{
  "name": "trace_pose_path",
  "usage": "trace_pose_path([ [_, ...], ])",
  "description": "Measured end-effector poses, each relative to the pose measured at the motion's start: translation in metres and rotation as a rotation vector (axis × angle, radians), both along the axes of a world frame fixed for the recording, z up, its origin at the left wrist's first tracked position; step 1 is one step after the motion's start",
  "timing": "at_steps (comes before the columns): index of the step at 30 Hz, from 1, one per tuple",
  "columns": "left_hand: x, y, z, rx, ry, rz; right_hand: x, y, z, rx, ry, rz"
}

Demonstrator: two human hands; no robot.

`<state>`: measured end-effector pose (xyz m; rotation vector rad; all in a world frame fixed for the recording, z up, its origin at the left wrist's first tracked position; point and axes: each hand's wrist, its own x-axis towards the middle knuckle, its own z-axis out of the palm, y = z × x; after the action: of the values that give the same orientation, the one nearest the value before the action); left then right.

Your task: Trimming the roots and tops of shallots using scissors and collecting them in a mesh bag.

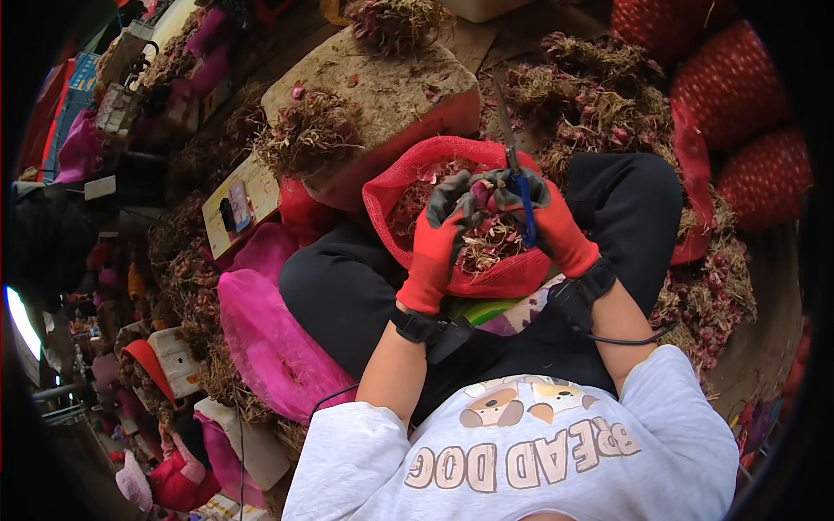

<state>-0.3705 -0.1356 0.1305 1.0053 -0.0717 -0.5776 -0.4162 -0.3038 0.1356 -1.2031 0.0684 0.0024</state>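
My left hand (439, 233), in a red glove with grey fingers, is closed on a small purple-red shallot (480, 193). Its fingertips meet those of my right hand (554, 219), gloved alike, which grips a pair of scissors (526, 208) by the blue handles. The blades point away from me, past the far rim of an open red mesh bag (380, 208). Both hands are over this bag, which sits between my crossed legs. Loose shallots and dry trimmings (491, 247) lie inside it. The fingers partly hide the shallot.
A worn foam block (395, 82) beyond the bag carries dried shallot bunches (317, 130). More bunches (599, 100) are heaped at the right, beside full red mesh sacks (734, 82). On the left are a box (241, 204) with a phone-like object on it and a pink mesh bag (269, 339).
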Motion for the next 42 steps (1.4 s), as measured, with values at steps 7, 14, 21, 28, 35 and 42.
trace_pose_path([
  [7,-0.005,0.003,-0.012,0.255,-0.467,0.062,-0.002,0.008,0.011,-0.193,0.041,-0.063],
  [14,-0.004,0.004,-0.008,0.167,-0.337,-0.095,-0.006,0.012,-0.005,-0.646,-0.118,-0.244],
  [21,0.001,0.017,-0.027,-0.178,-0.148,-0.144,-0.008,0.021,-0.002,-1.038,-0.375,-0.141],
  [28,0.016,0.019,-0.024,-0.692,0.304,0.146,-0.016,0.014,0.004,-0.760,-0.064,-0.019],
  [35,0.032,0.036,-0.034,-0.903,0.327,-0.056,-0.019,0.019,0.010,-0.906,-0.154,-0.001],
  [42,0.033,0.033,-0.028,-0.680,0.120,0.193,-0.024,0.018,0.008,-1.082,-0.160,0.002],
])
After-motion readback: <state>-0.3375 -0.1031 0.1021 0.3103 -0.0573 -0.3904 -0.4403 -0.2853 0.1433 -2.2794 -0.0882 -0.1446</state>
